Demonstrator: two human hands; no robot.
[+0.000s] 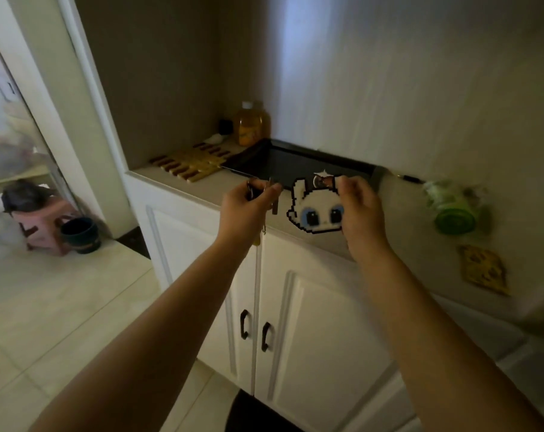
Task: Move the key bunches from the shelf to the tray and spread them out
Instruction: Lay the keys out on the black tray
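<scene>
My left hand (248,207) grips a dark key bunch (272,201) whose keys dangle below my fingers, just in front of the counter edge. In my right hand (359,210) I pinch a second bunch by its large white pixel-art rabbit charm (314,213), with a small ring and tag (322,180) showing at its top. Both hands hover side by side above the counter, just short of the dark rectangular tray (298,165) that lies against the wall. The tray's inside looks bare.
A wooden slatted trivet (191,165) lies left of the tray, an amber jar (253,124) behind it. On the counter's right are a green-lidded jar (453,208) and a yellow patterned piece (482,269). White cabinet doors (311,322) are below. A pink stool and dark pot (79,233) stand on the floor.
</scene>
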